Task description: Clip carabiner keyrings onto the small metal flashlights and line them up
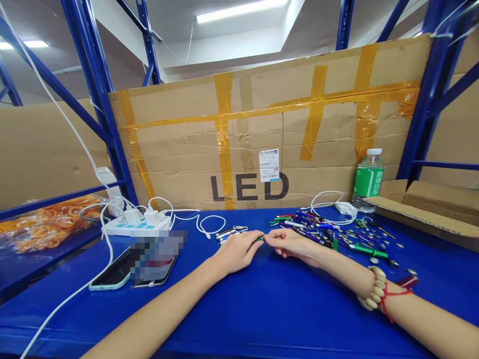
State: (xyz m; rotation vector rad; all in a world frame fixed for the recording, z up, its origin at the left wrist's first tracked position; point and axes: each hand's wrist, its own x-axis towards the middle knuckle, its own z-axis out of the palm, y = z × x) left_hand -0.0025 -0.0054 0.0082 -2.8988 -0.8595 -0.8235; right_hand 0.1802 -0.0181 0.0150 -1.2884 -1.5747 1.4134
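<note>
My left hand point(237, 252) is closed around a small green metal tube point(259, 239), most of which its fingers hide. Thumb and forefinger of my right hand point(290, 243) pinch a small dark piece point(264, 238) at the tube's end; I cannot tell whether it is attached. Just behind my left hand lie a few silver tubes with clips point(229, 232). To the right of my right hand spreads a heap of coloured metal tubes point(310, 222), blue, green, red and purple, with small round silver parts point(374, 260) scattered about.
Left on the blue table point(254, 319) lie two phones point(112, 271) near a white power strip point(130, 227) with chargers and cables. A white adapter point(346, 209), a water bottle point(368, 182) and an open cardboard box point(430, 214) stand right. A large carton point(179, 159) walls the back.
</note>
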